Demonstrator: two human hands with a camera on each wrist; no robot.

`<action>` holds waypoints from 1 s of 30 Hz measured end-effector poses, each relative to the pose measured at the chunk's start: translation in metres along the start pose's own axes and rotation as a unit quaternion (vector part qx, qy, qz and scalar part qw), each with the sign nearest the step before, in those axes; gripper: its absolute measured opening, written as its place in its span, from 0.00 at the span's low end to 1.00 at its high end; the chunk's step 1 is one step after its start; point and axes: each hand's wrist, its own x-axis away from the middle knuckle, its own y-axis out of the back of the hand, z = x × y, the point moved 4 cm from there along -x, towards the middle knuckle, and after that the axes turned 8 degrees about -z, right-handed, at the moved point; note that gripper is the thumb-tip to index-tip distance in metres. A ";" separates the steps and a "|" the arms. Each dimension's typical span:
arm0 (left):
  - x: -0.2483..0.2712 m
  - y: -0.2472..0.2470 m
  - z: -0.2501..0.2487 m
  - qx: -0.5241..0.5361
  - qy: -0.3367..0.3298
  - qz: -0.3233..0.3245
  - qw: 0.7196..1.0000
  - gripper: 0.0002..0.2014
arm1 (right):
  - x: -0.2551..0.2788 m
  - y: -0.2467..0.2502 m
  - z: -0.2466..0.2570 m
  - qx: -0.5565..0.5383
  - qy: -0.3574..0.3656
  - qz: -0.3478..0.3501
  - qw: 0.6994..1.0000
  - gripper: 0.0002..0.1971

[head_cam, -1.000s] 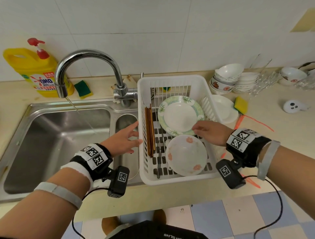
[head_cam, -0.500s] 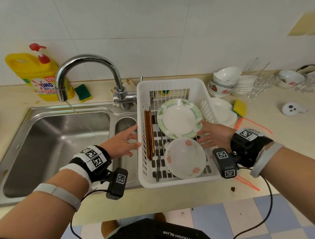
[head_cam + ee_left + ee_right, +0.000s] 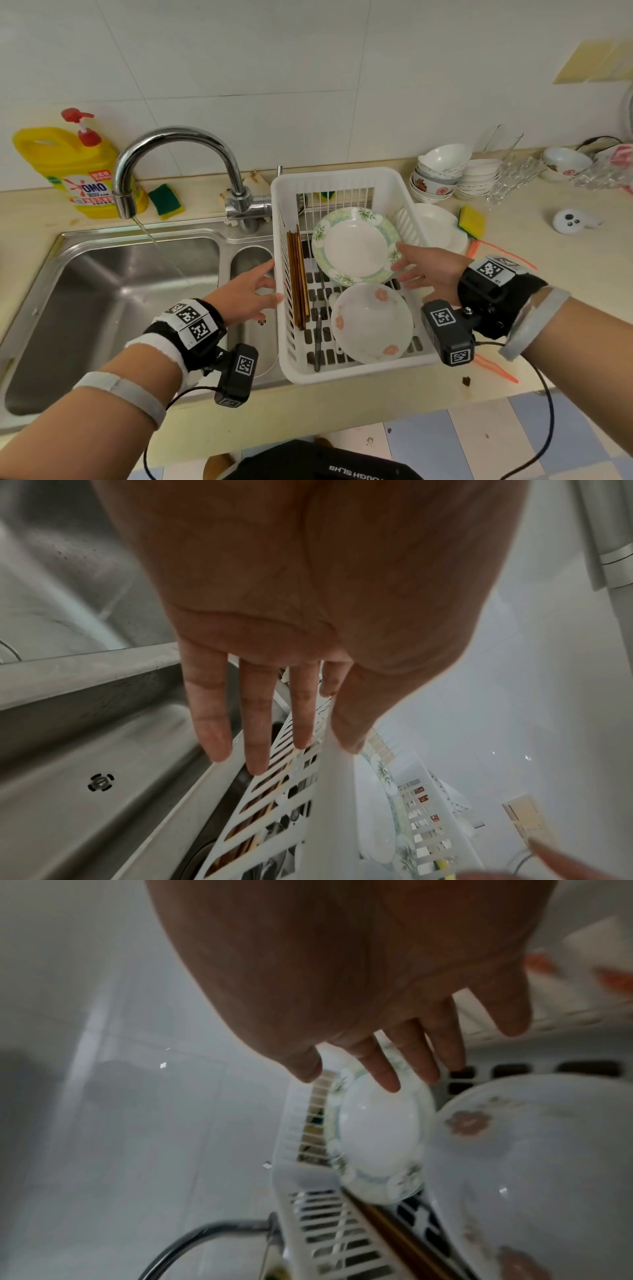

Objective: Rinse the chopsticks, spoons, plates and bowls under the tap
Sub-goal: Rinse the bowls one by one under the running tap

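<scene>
Beige surface below white tiled wall; sink under running tap. White basket holds chopsticks, two plates and a spoon. Left hand, fingers straight, is laid against basket wall. Right hand, fingers spread, is held at green plate's rim; contact unclear.

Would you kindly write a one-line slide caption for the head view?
Open hands flank a white basket of plates and chopsticks beside a running tap.
</scene>
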 end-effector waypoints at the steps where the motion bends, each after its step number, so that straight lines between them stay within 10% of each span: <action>1: 0.000 0.001 0.000 -0.021 -0.004 -0.006 1.000 0.39 | 0.005 -0.006 0.012 0.001 0.033 0.005 0.999 0.28; 5: 0.012 0.020 -0.002 -0.130 -0.042 -0.082 0.987 0.24 | 0.033 -0.053 0.074 0.127 0.247 0.038 0.960 0.13; 9: 0.041 0.072 0.017 -0.154 -0.038 -0.200 0.967 0.13 | 0.065 -0.127 0.125 0.335 0.462 0.033 0.821 0.12; 17: 0.140 0.216 0.127 -0.241 0.059 -0.331 0.910 0.10 | 0.107 -0.328 0.196 0.466 0.571 0.082 0.671 0.11; 23: 0.202 0.332 0.228 -0.259 0.126 -0.387 0.876 0.12 | 0.121 -0.490 0.245 0.464 0.563 0.113 0.675 0.12; 30: 0.212 0.446 0.313 -0.204 0.186 -0.442 0.853 0.26 | 0.114 -0.609 0.291 0.366 0.480 0.117 0.789 0.22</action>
